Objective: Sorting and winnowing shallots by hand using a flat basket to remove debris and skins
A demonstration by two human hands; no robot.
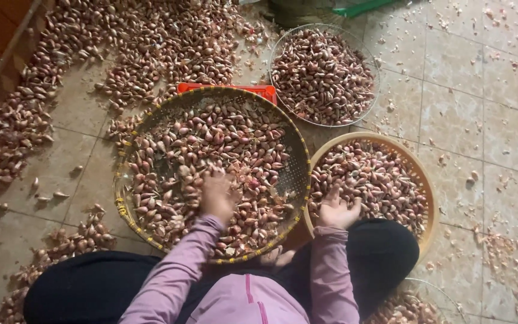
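Left hand [217, 195] spread flat, palm down on pinkish shallots [211, 144] in a wide woven tray [298, 174], right hand [337, 210] open, fingers splayed over shallots in a tan basket [424, 180], round wire basket [325, 75] of shallots behind, red crate edge [259, 90], loose shallots across tiled floor [481, 102].

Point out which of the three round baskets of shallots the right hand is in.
The tan woven basket at right: the right hand rests on its shallots. The left hand is in the big dark sieve; the wire basket is untouched.
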